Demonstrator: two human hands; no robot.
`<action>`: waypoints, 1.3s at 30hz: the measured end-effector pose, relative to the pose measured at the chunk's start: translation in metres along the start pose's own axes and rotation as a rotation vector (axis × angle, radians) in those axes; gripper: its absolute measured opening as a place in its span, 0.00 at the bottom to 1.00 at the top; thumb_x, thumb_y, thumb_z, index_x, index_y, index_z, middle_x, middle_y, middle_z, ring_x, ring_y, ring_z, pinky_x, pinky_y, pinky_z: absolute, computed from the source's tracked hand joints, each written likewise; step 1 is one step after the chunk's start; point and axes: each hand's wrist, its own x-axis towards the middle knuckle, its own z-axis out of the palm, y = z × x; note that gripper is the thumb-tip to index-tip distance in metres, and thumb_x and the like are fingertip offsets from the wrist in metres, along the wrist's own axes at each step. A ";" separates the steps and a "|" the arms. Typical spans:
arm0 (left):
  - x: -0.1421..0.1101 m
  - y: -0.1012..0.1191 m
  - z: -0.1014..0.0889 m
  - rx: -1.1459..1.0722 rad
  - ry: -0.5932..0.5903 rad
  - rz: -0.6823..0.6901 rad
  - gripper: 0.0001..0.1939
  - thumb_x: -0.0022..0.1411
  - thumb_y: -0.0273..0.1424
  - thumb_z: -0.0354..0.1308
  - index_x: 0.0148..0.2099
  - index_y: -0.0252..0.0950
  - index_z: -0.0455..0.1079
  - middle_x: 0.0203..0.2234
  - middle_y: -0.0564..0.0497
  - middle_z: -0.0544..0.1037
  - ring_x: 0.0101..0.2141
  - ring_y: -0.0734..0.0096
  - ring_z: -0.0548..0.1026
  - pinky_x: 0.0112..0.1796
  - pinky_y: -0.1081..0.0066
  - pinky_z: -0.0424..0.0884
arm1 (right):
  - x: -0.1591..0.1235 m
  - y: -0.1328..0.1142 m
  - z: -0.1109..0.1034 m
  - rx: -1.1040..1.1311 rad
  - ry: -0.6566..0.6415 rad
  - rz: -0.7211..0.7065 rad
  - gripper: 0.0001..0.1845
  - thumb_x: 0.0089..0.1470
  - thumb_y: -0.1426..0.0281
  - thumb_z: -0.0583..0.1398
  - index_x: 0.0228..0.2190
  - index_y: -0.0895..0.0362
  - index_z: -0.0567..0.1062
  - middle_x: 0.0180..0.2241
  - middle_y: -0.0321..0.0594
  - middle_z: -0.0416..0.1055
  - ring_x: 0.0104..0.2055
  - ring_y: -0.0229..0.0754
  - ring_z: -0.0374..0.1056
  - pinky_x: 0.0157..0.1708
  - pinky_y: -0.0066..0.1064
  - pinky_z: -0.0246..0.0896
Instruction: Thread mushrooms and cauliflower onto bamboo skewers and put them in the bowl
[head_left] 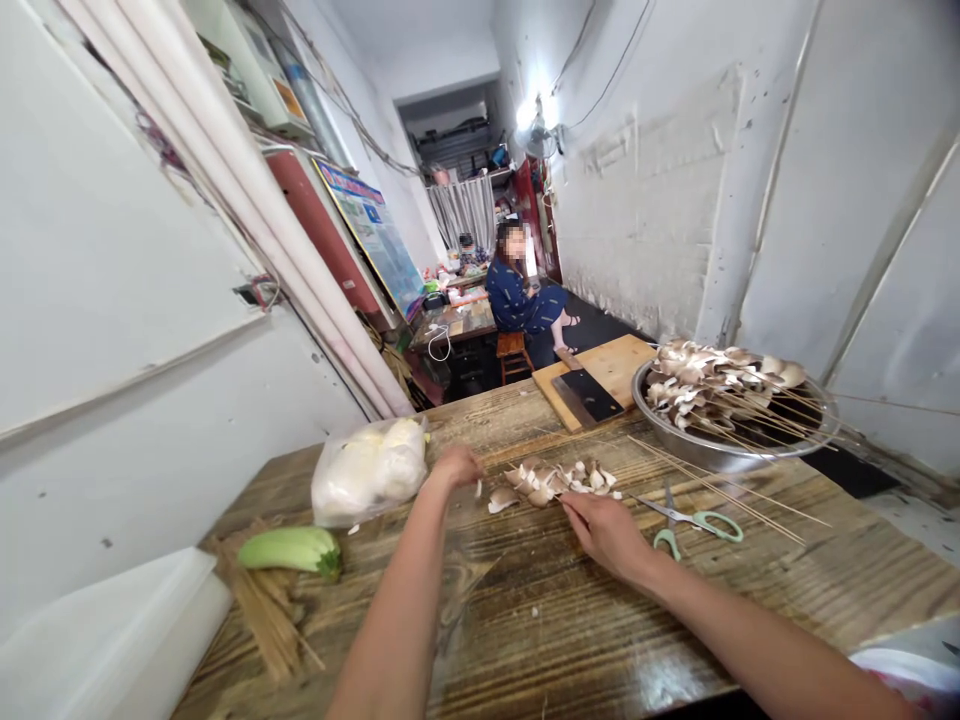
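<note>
My left hand (455, 466) rests on the wooden table (525, 620) with its fingers curled, pinching what looks like a small mushroom piece beside the pile of sliced mushrooms (551, 481). My right hand (606, 532) lies just in front of that pile, fingers closed, apparently round a thin bamboo skewer that points toward the pile. Loose bamboo skewers (720, 487) lie to the right of the pile.
A metal basin (720, 452) of skewered mushrooms stands at the right. Green-handled scissors (694, 522), a cleaver (589, 396) on a cutting board (611, 365), a plastic bag (369, 470), a green vegetable (291, 549) and a skewer bundle (264, 612) surround me. A person (521, 295) sits further back.
</note>
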 end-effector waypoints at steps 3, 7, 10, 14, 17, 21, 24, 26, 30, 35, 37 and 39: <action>-0.024 -0.007 -0.012 -0.077 -0.031 0.009 0.05 0.39 0.28 0.65 0.19 0.34 0.71 0.11 0.53 0.70 0.17 0.74 0.67 0.23 0.75 0.61 | -0.001 -0.001 0.001 0.006 0.012 -0.002 0.13 0.59 0.71 0.50 0.37 0.55 0.74 0.30 0.41 0.76 0.31 0.39 0.71 0.33 0.26 0.61; -0.061 -0.015 0.003 -0.715 0.056 -0.029 0.09 0.44 0.29 0.64 0.31 0.33 0.73 0.21 0.50 0.76 0.24 0.75 0.73 0.29 0.75 0.68 | -0.003 -0.001 0.003 0.014 0.026 -0.010 0.12 0.59 0.71 0.51 0.38 0.54 0.74 0.32 0.41 0.76 0.33 0.39 0.72 0.34 0.27 0.61; -0.077 -0.015 0.026 -1.108 0.140 -0.087 0.06 0.47 0.21 0.61 0.32 0.31 0.71 0.23 0.48 0.77 0.28 0.74 0.75 0.33 0.76 0.70 | -0.004 -0.001 0.005 0.016 0.029 -0.020 0.12 0.59 0.70 0.51 0.39 0.54 0.74 0.32 0.41 0.76 0.32 0.39 0.72 0.34 0.27 0.62; -0.078 -0.013 0.045 -1.341 0.166 -0.202 0.06 0.53 0.16 0.54 0.30 0.28 0.70 0.24 0.45 0.77 0.27 0.76 0.75 0.32 0.78 0.72 | -0.004 0.000 0.006 0.014 0.015 -0.027 0.13 0.59 0.70 0.51 0.38 0.54 0.74 0.32 0.42 0.76 0.32 0.39 0.72 0.33 0.26 0.62; -0.076 -0.013 0.051 -1.454 0.141 -0.247 0.09 0.54 0.14 0.51 0.30 0.29 0.70 0.25 0.46 0.78 0.29 0.77 0.76 0.33 0.79 0.73 | -0.005 0.000 0.006 0.017 -0.010 -0.041 0.13 0.59 0.69 0.51 0.38 0.54 0.75 0.32 0.42 0.76 0.32 0.39 0.72 0.33 0.26 0.63; -0.078 -0.013 0.055 -1.490 0.048 -0.284 0.06 0.55 0.18 0.54 0.34 0.30 0.71 0.24 0.48 0.77 0.25 0.78 0.74 0.28 0.79 0.72 | -0.006 -0.001 0.006 0.041 -0.042 -0.071 0.14 0.60 0.70 0.50 0.40 0.56 0.74 0.32 0.43 0.76 0.32 0.39 0.72 0.33 0.26 0.63; -0.080 -0.014 0.056 -1.476 0.026 -0.307 0.03 0.55 0.22 0.57 0.33 0.31 0.71 0.22 0.50 0.76 0.22 0.80 0.72 0.23 0.80 0.68 | -0.006 -0.001 0.006 0.052 -0.052 -0.078 0.14 0.60 0.70 0.50 0.40 0.56 0.74 0.33 0.44 0.76 0.32 0.39 0.72 0.33 0.26 0.64; -0.080 -0.015 0.057 -1.468 0.022 -0.310 0.02 0.54 0.23 0.58 0.33 0.31 0.71 0.22 0.51 0.76 0.22 0.80 0.71 0.23 0.81 0.67 | -0.006 -0.001 0.005 0.054 -0.053 -0.075 0.14 0.60 0.70 0.50 0.40 0.57 0.74 0.33 0.44 0.76 0.33 0.39 0.72 0.34 0.27 0.64; -0.078 -0.019 0.061 -1.461 -0.024 -0.311 0.03 0.51 0.24 0.61 0.32 0.32 0.72 0.24 0.51 0.77 0.24 0.80 0.71 0.26 0.79 0.67 | -0.005 -0.002 0.003 0.051 -0.074 -0.062 0.14 0.60 0.70 0.50 0.41 0.56 0.74 0.33 0.44 0.76 0.33 0.40 0.72 0.34 0.28 0.64; -0.077 -0.023 0.065 -1.429 -0.045 -0.275 0.05 0.48 0.26 0.63 0.31 0.33 0.72 0.25 0.52 0.77 0.25 0.79 0.71 0.28 0.78 0.66 | -0.005 -0.003 0.003 0.057 -0.089 -0.059 0.14 0.59 0.71 0.50 0.40 0.56 0.74 0.33 0.43 0.76 0.33 0.40 0.72 0.34 0.27 0.64; -0.078 -0.022 0.064 -1.429 -0.046 -0.276 0.05 0.49 0.26 0.63 0.31 0.33 0.72 0.26 0.52 0.77 0.25 0.79 0.71 0.29 0.78 0.66 | -0.005 -0.004 0.003 0.056 -0.085 -0.065 0.14 0.59 0.72 0.50 0.39 0.56 0.74 0.33 0.43 0.76 0.33 0.40 0.72 0.34 0.27 0.64; -0.079 -0.020 0.064 -1.446 -0.056 -0.278 0.04 0.49 0.26 0.63 0.31 0.33 0.72 0.25 0.52 0.77 0.26 0.79 0.72 0.29 0.78 0.66 | -0.005 -0.004 0.003 0.055 -0.090 -0.065 0.14 0.59 0.72 0.50 0.38 0.56 0.74 0.33 0.43 0.76 0.33 0.40 0.72 0.34 0.27 0.64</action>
